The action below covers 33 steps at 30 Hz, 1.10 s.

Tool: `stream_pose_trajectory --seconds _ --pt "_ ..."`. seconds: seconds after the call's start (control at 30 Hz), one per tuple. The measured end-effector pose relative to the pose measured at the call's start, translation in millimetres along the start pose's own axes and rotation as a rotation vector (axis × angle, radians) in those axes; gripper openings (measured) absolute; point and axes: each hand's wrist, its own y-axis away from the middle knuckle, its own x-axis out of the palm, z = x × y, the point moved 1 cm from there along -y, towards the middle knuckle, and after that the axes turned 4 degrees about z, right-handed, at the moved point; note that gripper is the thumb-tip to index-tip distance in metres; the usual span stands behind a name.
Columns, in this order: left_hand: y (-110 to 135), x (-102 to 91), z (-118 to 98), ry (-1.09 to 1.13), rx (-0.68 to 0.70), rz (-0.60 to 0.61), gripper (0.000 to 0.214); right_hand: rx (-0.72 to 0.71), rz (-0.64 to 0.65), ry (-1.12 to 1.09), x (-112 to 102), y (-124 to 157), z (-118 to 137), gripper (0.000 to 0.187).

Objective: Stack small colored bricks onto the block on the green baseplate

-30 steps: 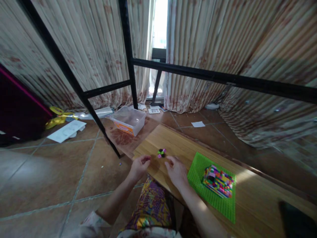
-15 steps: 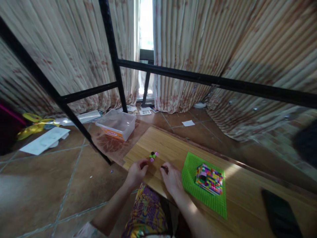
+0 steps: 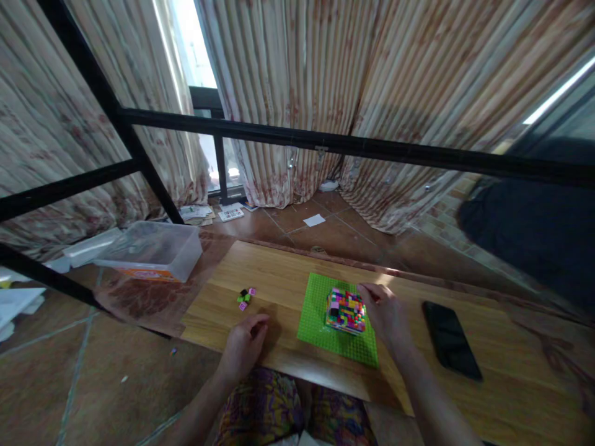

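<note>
A bright green studded baseplate lies on the wooden table. On it stands a low block of many-coloured toy bricks, with a black and a pink piece at its left end. My right hand is at the block's right back corner, fingertips pinched together; whatever they hold is too small to make out. Resting near the table's front edge, my left hand has its fingers curled closed, and nothing shows in them. Just beyond it lie several loose bricks, pink, lime green and black.
A black phone lies on the table to the right. On the floor at the left stands a clear plastic tub with an orange label. A black metal rail crosses in front of the curtains.
My view has turned right. My right hand has moved from left of the baseplate, where it pinched a small dark brick, to the brick block's right side. My left hand has drawn back from the loose bricks.
</note>
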Motion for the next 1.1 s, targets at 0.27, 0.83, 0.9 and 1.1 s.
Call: stream_pose_trajectory --seconds 0.27,0.83,0.9,1.1 --pt "4.2 -0.3 0.4 -0.107 0.154 0.004 0.02 -0.338 0.115 0.122 25.5 -10.4 -5.2 0.038" --pt "8.5 2.9 -2.1 -0.118 0.175 -0.02 0.017 0.231 0.274 -0.676 31.9 -11.3 -25.0 0.036" --pt "9.1 3.1 -2.5 -0.124 0.179 -0.02 0.017 0.299 0.289 -0.737 32.9 -10.4 -24.1 0.039" --pt "9.8 7.0 2.5 -0.156 0.18 -0.039 0.016 0.535 0.317 -0.871 32.4 -13.2 -16.2 0.039"
